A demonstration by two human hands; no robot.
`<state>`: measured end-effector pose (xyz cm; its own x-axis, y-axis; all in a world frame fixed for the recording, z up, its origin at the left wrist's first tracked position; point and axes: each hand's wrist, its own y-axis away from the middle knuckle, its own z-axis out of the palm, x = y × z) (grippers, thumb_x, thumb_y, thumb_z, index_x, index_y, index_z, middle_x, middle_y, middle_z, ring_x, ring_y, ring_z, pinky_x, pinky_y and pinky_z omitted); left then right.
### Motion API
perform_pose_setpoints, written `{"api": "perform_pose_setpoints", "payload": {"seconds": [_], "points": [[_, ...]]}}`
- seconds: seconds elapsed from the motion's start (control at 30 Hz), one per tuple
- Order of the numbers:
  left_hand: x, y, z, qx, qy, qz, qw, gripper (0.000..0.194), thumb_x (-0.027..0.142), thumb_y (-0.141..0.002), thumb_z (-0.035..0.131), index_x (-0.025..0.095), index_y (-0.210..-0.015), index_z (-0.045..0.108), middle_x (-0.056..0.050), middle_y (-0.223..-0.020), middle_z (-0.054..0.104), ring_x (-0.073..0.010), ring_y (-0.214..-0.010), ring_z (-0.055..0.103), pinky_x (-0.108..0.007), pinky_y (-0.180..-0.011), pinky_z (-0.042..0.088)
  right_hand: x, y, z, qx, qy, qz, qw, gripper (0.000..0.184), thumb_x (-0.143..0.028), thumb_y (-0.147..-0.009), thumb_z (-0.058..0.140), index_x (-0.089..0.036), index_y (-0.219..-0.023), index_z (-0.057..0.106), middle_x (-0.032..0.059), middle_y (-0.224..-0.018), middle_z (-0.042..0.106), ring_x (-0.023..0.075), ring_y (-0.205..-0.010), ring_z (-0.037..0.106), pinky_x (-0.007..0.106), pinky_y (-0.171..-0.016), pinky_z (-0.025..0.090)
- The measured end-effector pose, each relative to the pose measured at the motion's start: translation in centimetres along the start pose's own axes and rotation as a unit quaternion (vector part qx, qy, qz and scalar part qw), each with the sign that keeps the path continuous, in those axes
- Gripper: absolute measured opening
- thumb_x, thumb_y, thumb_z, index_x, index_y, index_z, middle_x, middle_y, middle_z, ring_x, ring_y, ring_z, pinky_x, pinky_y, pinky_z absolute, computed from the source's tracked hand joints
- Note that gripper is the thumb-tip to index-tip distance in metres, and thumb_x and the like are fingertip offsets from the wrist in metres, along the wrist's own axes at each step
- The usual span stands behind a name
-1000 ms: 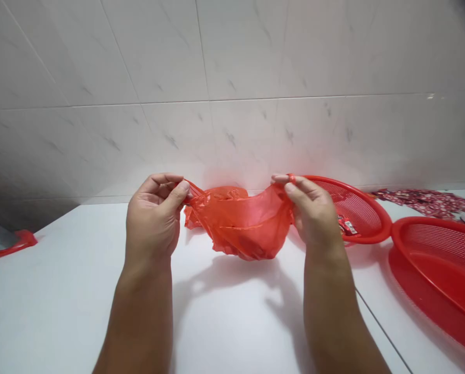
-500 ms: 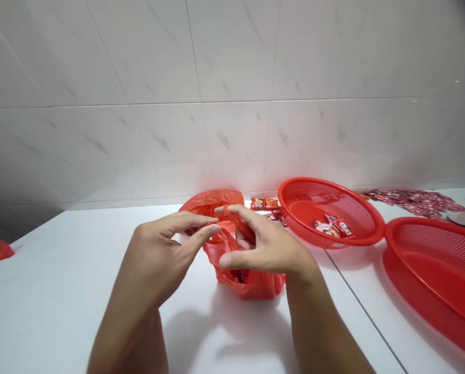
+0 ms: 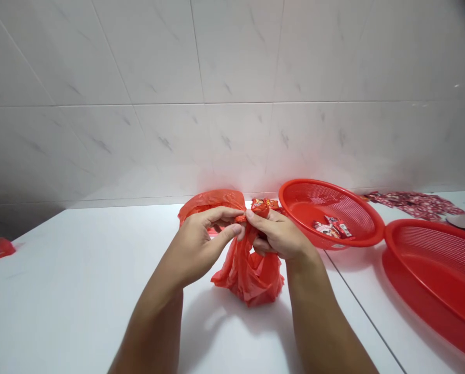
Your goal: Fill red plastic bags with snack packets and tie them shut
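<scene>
Wall: From where I stand, white tiles [image 3: 232,93] with faint grey veining fill the whole background, rising straight up from the back of the worktop.

Worktop: A white worktop [image 3: 72,296] runs along the foot of the wall, with a thin dark seam [image 3: 363,309] cutting across its right side.

Baskets: A round red mesh basket [image 3: 329,213] sits just right of the hands, tilted up a little. A second red basket [image 3: 431,270] lies beside it, touching or nearly touching its rim, and runs off the right edge of the view.

Bag: A red plastic bag [image 3: 250,278] stands on the worktop directly in front of the person, between the two forearms. Its handles are gathered and twisted together at the top, and one loop [image 3: 211,200] arches up behind the left hand. The bag's lower part sags in soft folds, and I can't make out what is inside.

Left hand: The left hand [image 3: 201,244] is closed in a pinching grip on the gathered bag handles.

Right hand: The right hand [image 3: 279,234] is clenched on the same gathered handles, right up against the left hand's fingertips.

Small items: Small red packets [image 3: 331,228] lie in the round basket, and more packets [image 3: 261,205] sit just behind the hands.
</scene>
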<state>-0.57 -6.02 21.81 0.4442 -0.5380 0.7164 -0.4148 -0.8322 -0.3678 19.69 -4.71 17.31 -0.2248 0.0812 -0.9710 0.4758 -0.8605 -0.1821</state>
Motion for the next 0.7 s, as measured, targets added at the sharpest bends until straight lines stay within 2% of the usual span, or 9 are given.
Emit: {"api": "perform_pose_setpoints", "payload": {"seconds": [0.07, 0.17, 0.27, 0.33, 0.47, 0.5, 0.57, 0.63, 0.7], "points": [[-0.1, -0.2, 0.2, 0.036, -0.016, 0.006, 0.999, 0.022, 0.041, -0.1, 0.066, 0.025, -0.093, 0.079, -0.001, -0.093, 0.08, -0.0191, -0.088, 0.073, -0.03, -0.081, 0.058, 0.0, -0.1, 0.1, 0.018, 0.006, 0.016, 1.0, 0.057, -0.07, -0.098, 0.057, -0.016, -0.083, 0.068, -0.0094, -0.044, 0.035, 0.0057, -0.039, 0.028, 0.02, -0.042, 0.027], [-0.2, -0.1, 0.0, 0.066, -0.042, 0.017, 0.997, 0.019, 0.037, -0.099, 0.067, 0.025, -0.088, 0.078, 0.0, -0.09, 0.076, -0.018, -0.087, 0.07, -0.031, -0.081, 0.056, 0.2, -0.5, 0.3, 0.08, -0.014, 0.007, 0.997, 0.053, -0.07, -0.096, 0.06, -0.018, -0.093, 0.068, -0.0072, -0.049, 0.049, 0.0062, -0.039, 0.036, 0.02, -0.044, 0.036], [-0.5, 0.4, -0.8, 0.001, -0.028, 0.047, 0.999, 0.015, 0.036, -0.097, 0.069, 0.026, -0.088, 0.076, -0.003, -0.107, 0.072, -0.0202, -0.104, 0.068, -0.034, -0.094, 0.055, 0.3, -0.7, 0.2, 0.099, -0.022, -0.041, 0.994, 0.051, -0.068, -0.099, 0.058, -0.018, -0.1, 0.069, -0.0048, -0.054, 0.059, 0.0074, -0.041, 0.045, 0.022, -0.05, 0.046], [-0.8, 0.6, -0.9, -0.049, 0.01, 0.054, 0.997, 0.014, 0.035, -0.093, 0.076, 0.029, -0.105, 0.073, -0.004, -0.128, 0.066, -0.0239, -0.123, 0.064, -0.038, -0.104, 0.054, 0.2, -0.5, 0.1, 0.073, -0.004, -0.066, 0.995, 0.049, -0.063, -0.101, 0.058, -0.017, -0.092, 0.071, -0.0021, -0.058, 0.063, 0.0083, -0.047, 0.053, 0.023, -0.055, 0.05], [-1.7, 0.1, 0.0, -0.134, 0.114, 0.008, 0.984, 0.097, 0.025, -0.078, 0.089, 0.043, -0.156, 0.034, -0.01, -0.159, 0.048, -0.03, -0.137, 0.059, -0.04, -0.097, 0.061, -0.6, 0.7, -0.1, -0.004, 0.073, -0.074, 0.995, 0.029, -0.043, -0.095, 0.075, -0.017, -0.082, 0.072, 0.0018, -0.069, 0.071, 0.0123, -0.063, 0.067, 0.024, -0.063, 0.055], [-1.9, -0.2, 0.2, -0.162, 0.128, -0.008, 0.978, 0.1, 0.023, -0.079, 0.086, 0.042, -0.159, 0.03, -0.011, -0.157, 0.051, -0.0301, -0.133, 0.062, -0.039, -0.092, 0.062, -0.9, 1.0, -0.1, -0.02, 0.095, -0.075, 0.992, 0.023, -0.038, -0.093, 0.078, -0.018, -0.085, 0.074, 0.0029, -0.076, 0.074, 0.0139, -0.069, 0.07, 0.026, -0.066, 0.057], [-2.3, -0.7, 0.4, -0.205, 0.141, -0.032, 0.968, 0.084, 0.024, -0.086, 0.08, 0.037, -0.158, 0.039, -0.012, -0.144, 0.063, -0.0296, -0.122, 0.069, -0.038, -0.087, 0.062, -1.3, 1.5, -0.2, -0.028, 0.144, -0.09, 0.985, 0.012, -0.03, -0.09, 0.079, -0.02, -0.095, 0.078, 0.0042, -0.088, 0.077, 0.0165, -0.079, 0.074, 0.029, -0.072, 0.061], [-2.7, -1.1, 0.3, -0.217, 0.15, -0.049, 0.963, 0.069, 0.029, -0.089, 0.077, 0.031, -0.153, 0.051, -0.011, -0.128, 0.072, -0.0287, -0.115, 0.071, -0.039, -0.088, 0.061, -1.5, 1.6, -0.4, 0.012, 0.209, -0.132, 0.969, 0.013, -0.021, -0.09, 0.077, -0.022, -0.102, 0.079, 0.0036, -0.095, 0.077, 0.0172, -0.087, 0.074, 0.031, -0.077, 0.061], [-3.0, -1.3, -0.1, -0.223, 0.171, -0.069, 0.957, 0.067, 0.035, -0.091, 0.078, 0.029, -0.153, 0.052, -0.008, -0.113, 0.077, -0.0269, -0.108, 0.073, -0.041, -0.092, 0.059, -1.3, 1.4, -0.4, 0.075, 0.283, -0.192, 0.937, 0.016, -0.013, -0.089, 0.073, -0.024, -0.1, 0.079, 0.0021, -0.095, 0.077, 0.0168, -0.088, 0.073, 0.031, -0.079, 0.06]]}}
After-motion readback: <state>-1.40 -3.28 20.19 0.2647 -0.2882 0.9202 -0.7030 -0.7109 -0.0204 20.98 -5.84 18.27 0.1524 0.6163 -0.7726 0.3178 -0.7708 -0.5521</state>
